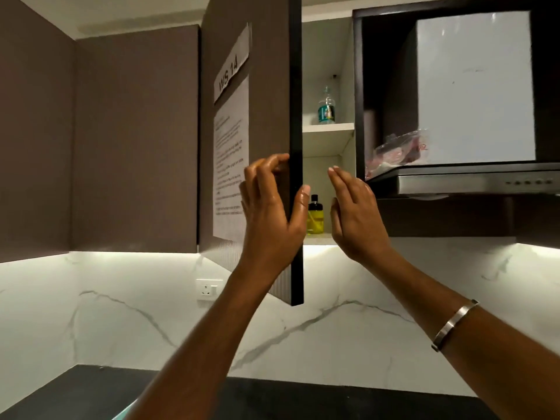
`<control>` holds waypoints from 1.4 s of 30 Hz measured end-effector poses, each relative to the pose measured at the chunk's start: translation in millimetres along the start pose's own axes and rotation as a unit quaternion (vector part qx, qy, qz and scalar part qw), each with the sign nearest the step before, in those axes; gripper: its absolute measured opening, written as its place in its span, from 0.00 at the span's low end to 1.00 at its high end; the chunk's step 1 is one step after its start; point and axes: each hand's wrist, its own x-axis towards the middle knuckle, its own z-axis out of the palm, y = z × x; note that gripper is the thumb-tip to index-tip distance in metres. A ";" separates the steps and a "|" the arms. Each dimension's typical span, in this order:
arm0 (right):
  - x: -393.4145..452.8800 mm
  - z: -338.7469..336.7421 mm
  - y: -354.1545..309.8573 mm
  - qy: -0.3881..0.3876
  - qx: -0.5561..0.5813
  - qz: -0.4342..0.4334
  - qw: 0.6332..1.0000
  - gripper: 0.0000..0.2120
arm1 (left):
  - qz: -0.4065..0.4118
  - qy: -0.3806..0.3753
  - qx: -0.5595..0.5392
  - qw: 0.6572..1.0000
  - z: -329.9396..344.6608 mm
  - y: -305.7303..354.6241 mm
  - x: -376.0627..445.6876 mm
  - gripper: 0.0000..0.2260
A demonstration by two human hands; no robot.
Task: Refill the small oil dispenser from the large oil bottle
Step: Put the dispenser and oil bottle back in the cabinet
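A small oil dispenser (315, 218) with a black cap and yellow oil stands on the bottom shelf of the wall cabinet, partly hidden behind the door edge. My left hand (269, 213) grips the edge of the brown cabinet door (266, 86), which stands partly open. My right hand (353, 213) is raised in front of the opening, just right of the dispenser, fingers extended and holding nothing. A clear plastic bottle (326, 106) with a green label stands on the upper shelf. I cannot tell whether it is the large oil bottle.
A steel chimney hood (472, 183) juts out at the right, with a plastic bag (397, 153) resting on top of it. Printed papers (231, 147) are taped to the door. A wall socket (207, 289) sits on the marble backsplash above a black countertop (272, 401).
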 end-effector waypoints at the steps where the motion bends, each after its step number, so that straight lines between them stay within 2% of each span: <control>1: 1.0 -5.9 2.8 0.025 0.030 -0.009 0.999 0.26 | 0.000 -0.010 0.002 1.000 13.4 -3.3 -4.7 0.22; 4: 3.8 -17.4 10.3 0.076 0.102 -0.031 0.991 0.25 | -0.003 -0.047 0.017 0.999 48.3 -14.8 -19.1 0.25; 6: 3.8 -19.9 14.8 0.063 0.099 -0.048 0.992 0.24 | -0.006 -0.071 0.028 0.997 68.3 -22.1 -27.6 0.25; 10: -2.9 -10.7 29.4 -0.003 -0.058 -0.078 0.995 0.24 | -0.015 -0.119 0.058 0.991 93.9 -47.4 -41.5 0.22; 13: -11.1 2.5 44.0 -0.044 -0.172 -0.065 0.982 0.29 | -0.029 -0.121 0.103 0.987 99.4 -77.9 -48.0 0.22; 16: -16.4 19.7 55.0 -0.063 -0.232 -0.062 0.969 0.32 | -0.026 -0.120 0.150 0.981 95.5 -108.0 -50.0 0.23; 18: -17.0 31.1 58.8 -0.072 -0.245 -0.045 0.966 0.34 | -0.020 -0.121 0.169 0.978 92.1 -127.4 -50.0 0.24; 23: -10.0 56.2 67.8 -0.097 -0.272 0.025 0.957 0.29 | -0.006 -0.131 0.198 0.971 86.2 -173.5 -45.8 0.26; 30: -10.7 89.2 81.2 -0.164 -0.306 0.089 0.933 0.31 | -0.007 -0.161 0.267 0.950 89.2 -218.5 -42.9 0.26; 37: -9.7 114.6 85.8 -0.214 -0.260 0.177 0.925 0.34 | 0.028 -0.168 0.301 0.938 99.4 -241.1 -40.6 0.27; 42: -21.6 135.7 92.7 -0.243 -0.220 0.209 0.921 0.35 | 0.034 -0.163 0.309 0.936 104.9 -252.9 -41.0 0.27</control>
